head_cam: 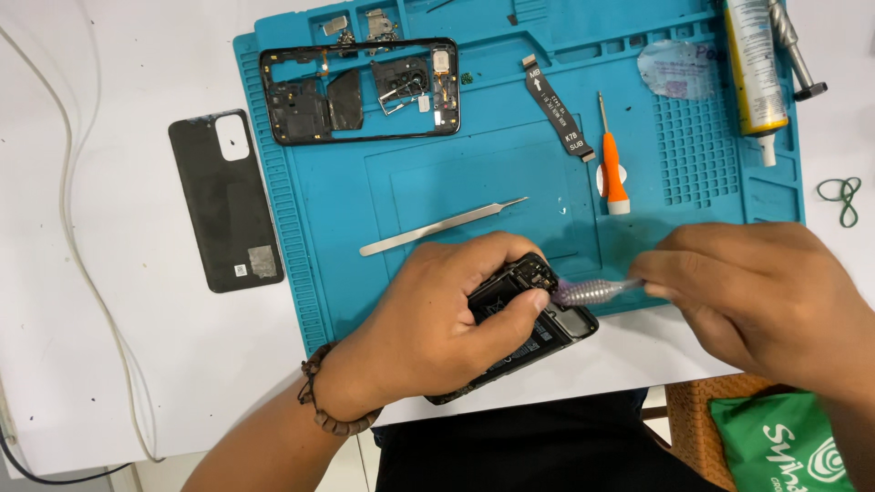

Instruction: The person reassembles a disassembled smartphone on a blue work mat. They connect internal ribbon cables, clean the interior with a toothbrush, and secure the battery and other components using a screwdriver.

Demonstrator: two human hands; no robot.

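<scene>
Fingers of the left hand [437, 319] are gripping an opened black phone body [524, 314] at the near edge of the teal rubber repair mat [310, 273] on the white tabletop [137, 364], while the right hand [747, 282] is pinching a translucent ridged tool [592, 292] whose tip is touching the phone's upper end.

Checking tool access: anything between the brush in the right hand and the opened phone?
Nothing visible. The right hand holds the brush, whose tip sits at the opened phone, beside the left hand thumb that grips it.
</scene>
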